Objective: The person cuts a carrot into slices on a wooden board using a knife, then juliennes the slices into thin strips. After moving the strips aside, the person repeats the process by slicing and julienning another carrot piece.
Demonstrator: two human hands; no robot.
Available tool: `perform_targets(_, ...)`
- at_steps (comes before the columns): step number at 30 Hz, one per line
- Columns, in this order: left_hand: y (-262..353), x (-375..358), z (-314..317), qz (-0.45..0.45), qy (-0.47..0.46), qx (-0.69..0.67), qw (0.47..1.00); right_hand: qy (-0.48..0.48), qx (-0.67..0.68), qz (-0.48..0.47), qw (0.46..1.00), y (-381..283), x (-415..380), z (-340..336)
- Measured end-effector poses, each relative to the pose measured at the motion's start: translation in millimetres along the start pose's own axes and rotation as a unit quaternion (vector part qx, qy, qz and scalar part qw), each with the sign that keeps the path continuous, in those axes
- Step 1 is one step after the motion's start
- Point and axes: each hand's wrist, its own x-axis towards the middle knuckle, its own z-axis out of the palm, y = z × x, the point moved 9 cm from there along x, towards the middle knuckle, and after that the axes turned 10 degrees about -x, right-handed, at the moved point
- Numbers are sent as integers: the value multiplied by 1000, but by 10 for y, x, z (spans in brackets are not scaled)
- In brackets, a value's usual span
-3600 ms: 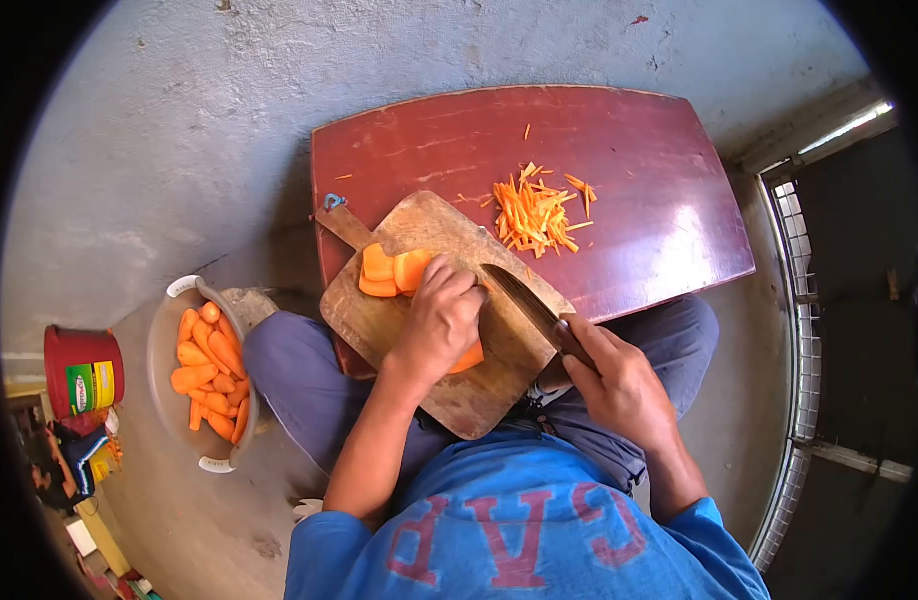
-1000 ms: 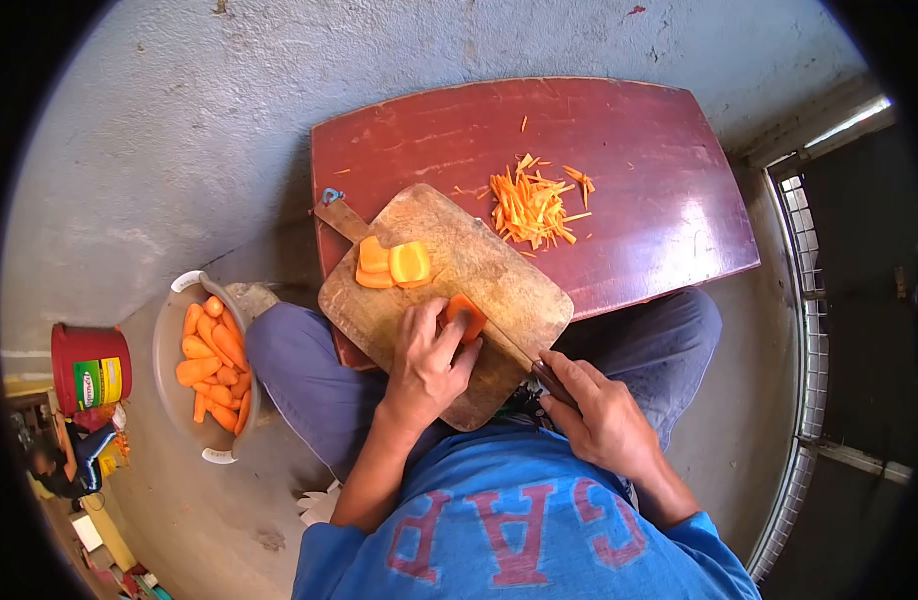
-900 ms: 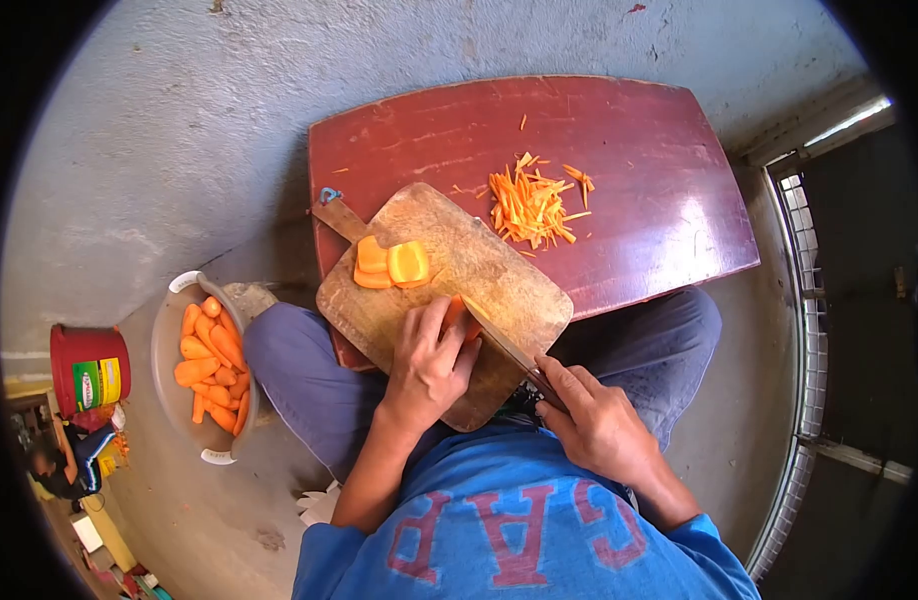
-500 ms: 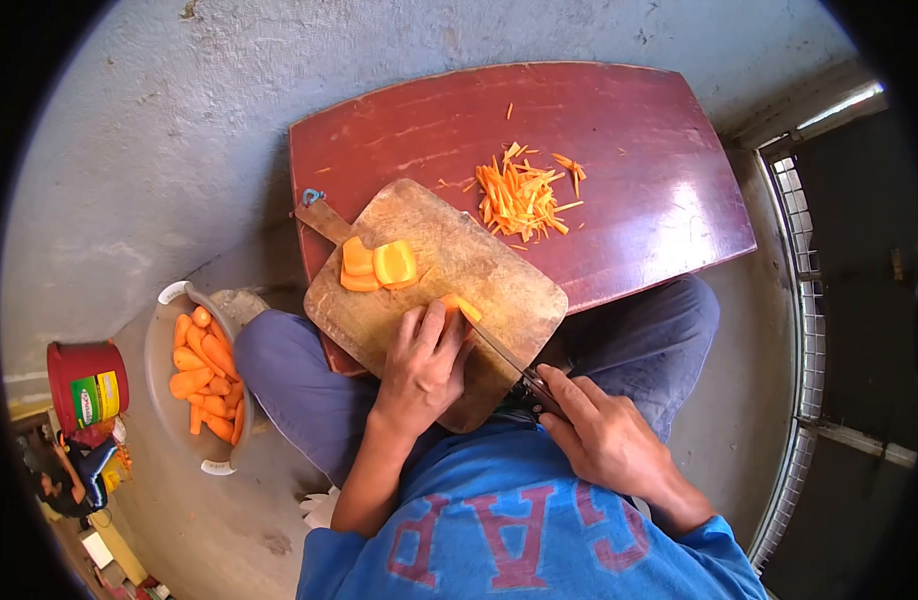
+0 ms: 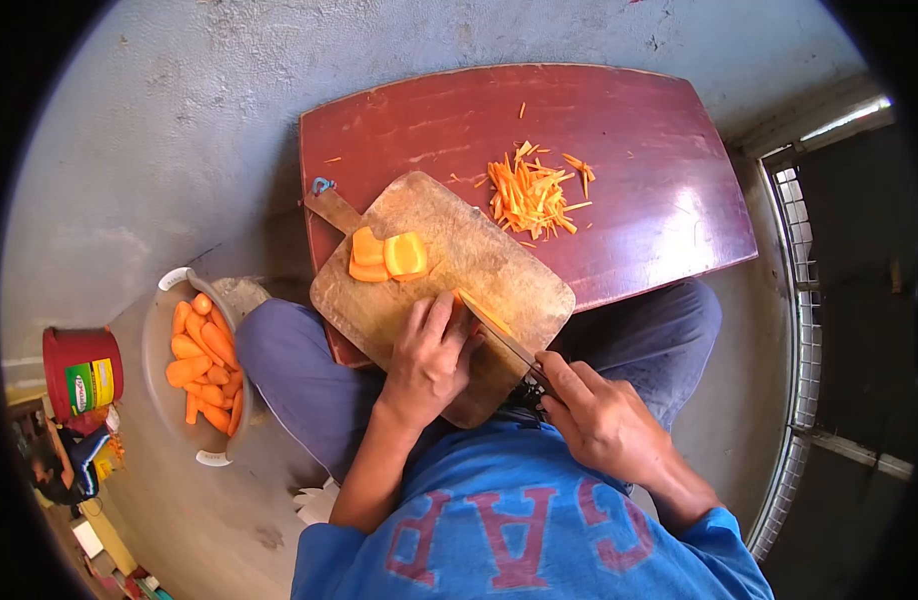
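On the wooden cutting board [image 5: 479, 245], my left hand [image 5: 429, 355] is closed, fingertips curled on a piece of carrot that they mostly hide. My right hand [image 5: 604, 425] grips a knife [image 5: 517, 350] by its handle. Its blade lies right beside my left fingertips, tip pointing up and left. Along the blade's far side is a thin carrot strip [image 5: 487, 312]. Several flat carrot slices [image 5: 406, 254] rest near the board's handle end. Past the board, a pile of carrot sticks [image 5: 531, 197] lies on the red table [image 5: 649, 200].
The board overlaps the table's near edge and sits above my lap. At left on the floor stands a basin [image 5: 159, 370] of whole carrots [image 5: 209, 350], beside a red bucket [image 5: 67, 365]. A wall [image 5: 209, 130] rises behind the table; a mesh-edged door [image 5: 859, 300] is at right.
The blade has shifted slightly at my left fingertips, and a longer carrot strip now shows along it. The whole view has moved a little; the slices and pile stay put on their surfaces.
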Motion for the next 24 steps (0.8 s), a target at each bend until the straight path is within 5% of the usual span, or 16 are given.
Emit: perform_targets(24,1,-11,-59,11,36,-19,999,20,22,-34,999,49,256,99)
